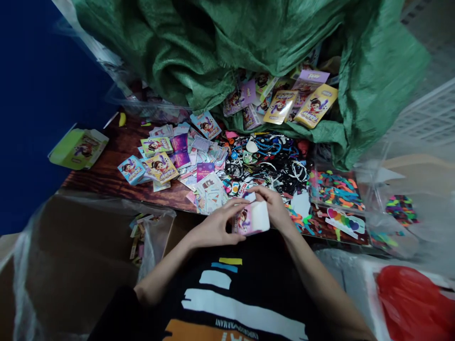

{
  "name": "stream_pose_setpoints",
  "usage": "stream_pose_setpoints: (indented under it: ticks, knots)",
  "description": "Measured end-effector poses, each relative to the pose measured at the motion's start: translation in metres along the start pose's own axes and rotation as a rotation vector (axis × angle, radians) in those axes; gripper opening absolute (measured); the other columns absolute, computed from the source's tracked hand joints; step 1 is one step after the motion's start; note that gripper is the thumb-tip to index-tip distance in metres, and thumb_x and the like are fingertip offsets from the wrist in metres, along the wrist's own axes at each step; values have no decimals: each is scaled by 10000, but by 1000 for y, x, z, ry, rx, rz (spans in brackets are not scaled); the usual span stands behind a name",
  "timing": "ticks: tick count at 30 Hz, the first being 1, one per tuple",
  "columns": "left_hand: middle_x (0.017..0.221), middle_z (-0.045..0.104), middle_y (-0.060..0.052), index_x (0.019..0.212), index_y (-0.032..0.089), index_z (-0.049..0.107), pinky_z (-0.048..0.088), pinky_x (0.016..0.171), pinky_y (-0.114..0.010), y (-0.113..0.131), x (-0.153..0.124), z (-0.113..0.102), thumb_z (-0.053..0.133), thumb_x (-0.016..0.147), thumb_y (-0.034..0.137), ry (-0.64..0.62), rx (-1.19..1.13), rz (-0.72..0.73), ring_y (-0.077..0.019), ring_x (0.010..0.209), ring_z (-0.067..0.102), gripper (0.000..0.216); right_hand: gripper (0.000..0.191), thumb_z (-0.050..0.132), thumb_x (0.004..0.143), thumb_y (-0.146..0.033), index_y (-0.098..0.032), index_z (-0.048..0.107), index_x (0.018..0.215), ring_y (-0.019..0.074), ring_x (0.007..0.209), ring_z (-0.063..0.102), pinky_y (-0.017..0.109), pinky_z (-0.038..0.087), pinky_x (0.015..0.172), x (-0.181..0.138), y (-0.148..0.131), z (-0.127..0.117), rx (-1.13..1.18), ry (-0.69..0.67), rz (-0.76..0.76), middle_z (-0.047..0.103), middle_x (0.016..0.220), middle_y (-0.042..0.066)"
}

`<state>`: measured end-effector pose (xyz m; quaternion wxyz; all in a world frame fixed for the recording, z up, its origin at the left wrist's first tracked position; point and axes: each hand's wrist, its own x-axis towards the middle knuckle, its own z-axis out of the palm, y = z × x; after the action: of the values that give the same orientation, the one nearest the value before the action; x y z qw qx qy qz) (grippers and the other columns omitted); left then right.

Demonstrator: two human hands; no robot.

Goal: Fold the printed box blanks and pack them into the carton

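Note:
My left hand (219,223) is closed around a small pink card box (244,222) printed with a cartoon figure, just in front of my shirt. The box shows a white side or flap facing up. My right hand (273,204) grips the same box from its far right corner, with its fingers bent over the top edge. A small pale piece shows by those fingertips; I cannot make out what it is. Just beyond my hands lie paper cards and stickers (210,189) and a tangled heap of dark cords and bands (266,161).
A green woven sack (199,52) spills printed boxes (280,106) at the back. More boxes (161,168) and an open green carton (80,148) lie left. Bright rubbery pieces (336,189) fill a clear tray at right. A plastic-lined carton (88,237) stands lower left, a red bag (414,300) lower right.

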<state>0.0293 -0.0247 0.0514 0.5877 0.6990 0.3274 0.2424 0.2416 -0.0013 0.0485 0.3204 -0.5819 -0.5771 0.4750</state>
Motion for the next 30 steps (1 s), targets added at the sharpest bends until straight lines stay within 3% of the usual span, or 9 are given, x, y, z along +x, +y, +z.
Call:
stream_pose_setpoints:
  ticks: [3,6,11,14,16,20,24,27,30]
  knots:
    - [1507,435,-147,1457,221,416,364,1160,-477,1,-1,12,695,731,185,2,242,56,-294,1404,413,779,207,581,771,-366,-204,685,847,181,715,588,282,427,622,-4,2,4,226,0,103,676,825,30]
    - [1505,444,-151,1458,216,404,384,1152,-465,3,-2,14,668,753,203,-14,340,67,-293,1403,423,753,251,601,771,-421,-204,674,874,169,615,560,277,421,548,-7,4,3,364,-35,239,644,739,19]
    - [1520,438,-136,1471,241,396,362,1168,-470,6,-19,-2,694,745,196,-29,249,75,-292,1418,408,786,269,710,721,-441,-200,620,799,135,597,512,244,380,528,5,0,6,259,-75,137,593,700,-8]
    - [1513,457,-119,1435,268,463,358,1160,-515,-3,-44,-25,746,736,248,150,141,-37,-320,1401,422,754,296,709,714,-358,-210,621,956,133,595,518,240,385,543,18,-6,15,215,-123,75,586,688,-35]
    - [1497,476,-129,1386,245,524,456,1067,-513,-12,-63,-41,774,722,316,342,33,-179,-350,1345,479,714,292,680,745,-326,-210,619,1005,146,632,556,257,418,580,25,-10,28,186,-211,48,620,731,-24]
    - [1348,614,-131,1336,194,563,522,964,-458,-32,-84,-58,766,740,385,576,-305,-331,-330,1199,600,657,25,606,819,-202,-196,630,813,221,899,602,361,476,797,27,-12,68,-126,-311,-198,684,931,54]
    - [1248,682,-112,1259,181,619,471,1032,-446,-46,-80,-57,813,688,392,618,-464,-326,-307,1167,622,639,208,506,854,-45,-177,666,843,305,1157,474,461,418,937,21,-5,100,-647,-141,-444,588,1288,148]
    - [1251,681,-106,1251,182,625,479,1018,-430,-52,-74,-54,834,659,381,634,-494,-322,-301,1169,617,658,237,471,923,-99,-167,694,882,303,1023,482,440,428,847,22,-3,108,-910,-112,-445,616,1143,166]
    - [1231,688,-91,1215,185,651,502,968,-380,-54,-69,-50,835,661,360,672,-537,-309,-277,1133,629,610,235,465,939,-127,-161,693,894,291,948,476,409,426,791,28,-4,107,-989,-121,-427,615,1021,153]
